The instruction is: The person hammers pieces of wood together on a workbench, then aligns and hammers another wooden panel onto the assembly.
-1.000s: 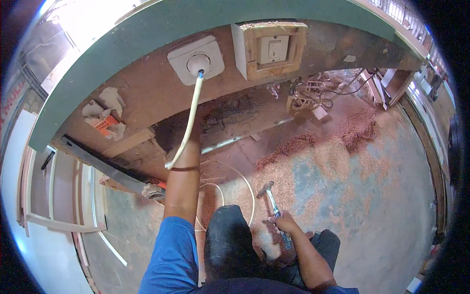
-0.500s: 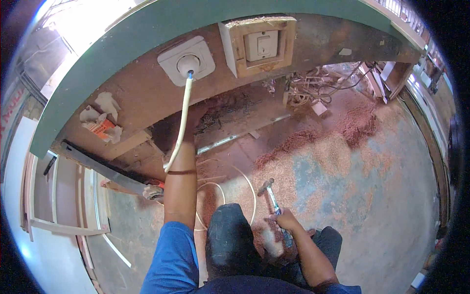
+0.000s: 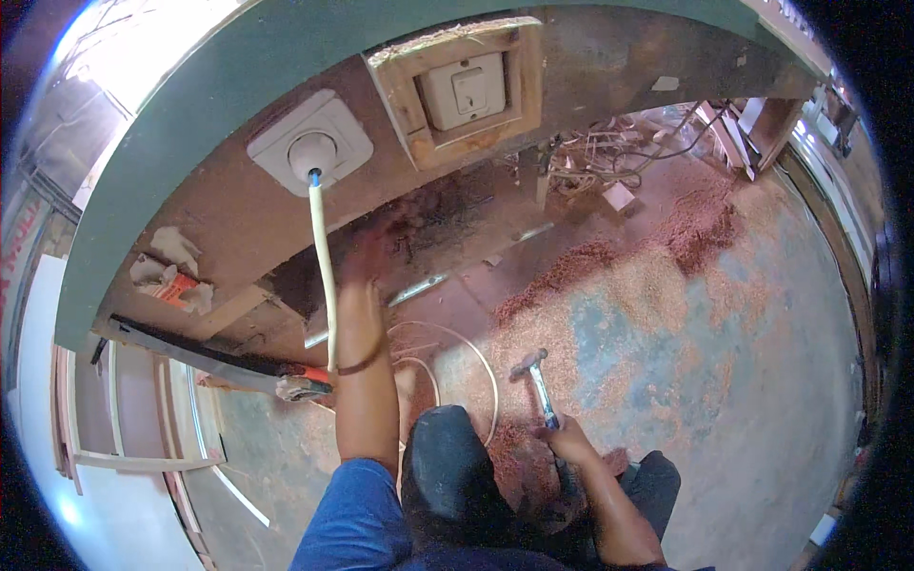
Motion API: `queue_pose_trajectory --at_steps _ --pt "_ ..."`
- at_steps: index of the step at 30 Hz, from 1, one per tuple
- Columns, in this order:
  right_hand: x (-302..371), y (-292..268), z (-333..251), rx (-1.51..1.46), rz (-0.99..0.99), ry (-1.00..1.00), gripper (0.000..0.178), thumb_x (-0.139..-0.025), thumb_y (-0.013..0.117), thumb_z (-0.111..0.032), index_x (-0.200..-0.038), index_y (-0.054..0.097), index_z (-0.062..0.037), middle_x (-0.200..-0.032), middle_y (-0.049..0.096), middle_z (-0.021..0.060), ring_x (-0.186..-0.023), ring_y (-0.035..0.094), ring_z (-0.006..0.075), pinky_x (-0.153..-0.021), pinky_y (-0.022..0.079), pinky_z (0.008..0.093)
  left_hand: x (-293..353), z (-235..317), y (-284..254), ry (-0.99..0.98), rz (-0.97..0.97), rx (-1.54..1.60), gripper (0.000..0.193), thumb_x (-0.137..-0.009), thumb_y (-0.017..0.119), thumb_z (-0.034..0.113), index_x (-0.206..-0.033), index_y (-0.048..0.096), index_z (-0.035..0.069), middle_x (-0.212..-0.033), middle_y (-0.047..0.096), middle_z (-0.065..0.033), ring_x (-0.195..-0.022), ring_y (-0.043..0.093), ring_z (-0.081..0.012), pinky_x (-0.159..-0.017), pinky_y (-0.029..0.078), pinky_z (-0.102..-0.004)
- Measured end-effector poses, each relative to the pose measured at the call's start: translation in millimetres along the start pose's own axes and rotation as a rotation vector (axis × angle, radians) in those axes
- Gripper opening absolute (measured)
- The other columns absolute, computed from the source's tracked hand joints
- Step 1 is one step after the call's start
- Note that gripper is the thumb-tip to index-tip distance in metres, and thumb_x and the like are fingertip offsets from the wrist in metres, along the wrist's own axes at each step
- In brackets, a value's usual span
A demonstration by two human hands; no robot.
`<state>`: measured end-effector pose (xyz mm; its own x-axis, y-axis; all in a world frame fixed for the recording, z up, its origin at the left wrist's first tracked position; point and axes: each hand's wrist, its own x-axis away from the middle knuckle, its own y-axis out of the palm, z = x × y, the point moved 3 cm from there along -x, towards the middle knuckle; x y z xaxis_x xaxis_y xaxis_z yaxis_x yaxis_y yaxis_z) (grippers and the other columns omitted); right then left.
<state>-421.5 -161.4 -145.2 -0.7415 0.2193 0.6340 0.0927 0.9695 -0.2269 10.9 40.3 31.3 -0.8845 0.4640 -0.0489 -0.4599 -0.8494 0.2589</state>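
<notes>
My right hand (image 3: 568,440) grips the handle of a hammer (image 3: 539,388), its metal head upward, beside my knee over the dusty floor. My left hand (image 3: 365,259) reaches under the workbench into dark shadow, so its fingers and anything in them are hard to make out. Across the left wrist area runs a white cable (image 3: 325,271), hanging from a plug in the round white socket (image 3: 312,150) on the bench front. A wood-framed white switch (image 3: 463,91) sits right of the socket.
A handsaw (image 3: 205,354) with an orange-and-black handle lies at the bench's left end. Loops of cable (image 3: 493,381) rest on the floor. Reddish sawdust (image 3: 700,228) is heaped at the right, near tangled wires and wood scraps (image 3: 609,167). A wooden frame (image 3: 143,462) stands at left.
My view has shifted, so the socket and switch appear farther left and lower. My left arm still reaches under the bench, and my right hand keeps hold of the hammer.
</notes>
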Motion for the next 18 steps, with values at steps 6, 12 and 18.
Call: queue_pose_trajectory --at_steps 6,12,18 --pt "-6.4 -1.9 10.3 -0.132 -0.018 0.064 0.017 -0.087 0.077 -0.017 -0.087 0.065 -0.0044 -0.069 0.063 0.0027 -0.057 0.058 0.0137 -0.053 0.046 0.033 12.6 37.9 -17.3 0.395 0.437 -0.058 0.045 -0.09 0.074 0.01 -0.131 0.058 0.001 -0.118 0.068 -0.0103 -0.095 0.068 -0.0245 -0.073 0.06 -0.0436" --pt "-10.1 0.2 5.5 -0.293 -0.119 0.138 0.015 -0.09 0.075 -0.013 -0.086 0.064 -0.0047 -0.066 0.06 0.0018 -0.05 0.053 0.013 -0.044 0.042 0.0307 16.6 38.6 -4.3 0.313 0.258 -0.71 0.043 -0.091 0.072 0.012 -0.13 0.059 0.001 -0.118 0.069 -0.0108 -0.095 0.068 -0.0249 -0.075 0.059 -0.0437" --pt "-23.8 -1.1 23.8 -0.194 -0.076 0.095 0.016 -0.09 0.076 -0.014 -0.086 0.065 -0.0046 -0.065 0.06 0.0019 -0.047 0.053 0.0132 -0.044 0.043 0.031 6.3 29.5 15.6 0.257 0.118 -1.015 0.04 -0.092 0.071 0.014 -0.128 0.06 0.002 -0.118 0.069 -0.0113 -0.096 0.068 -0.0252 -0.076 0.059 -0.0437"
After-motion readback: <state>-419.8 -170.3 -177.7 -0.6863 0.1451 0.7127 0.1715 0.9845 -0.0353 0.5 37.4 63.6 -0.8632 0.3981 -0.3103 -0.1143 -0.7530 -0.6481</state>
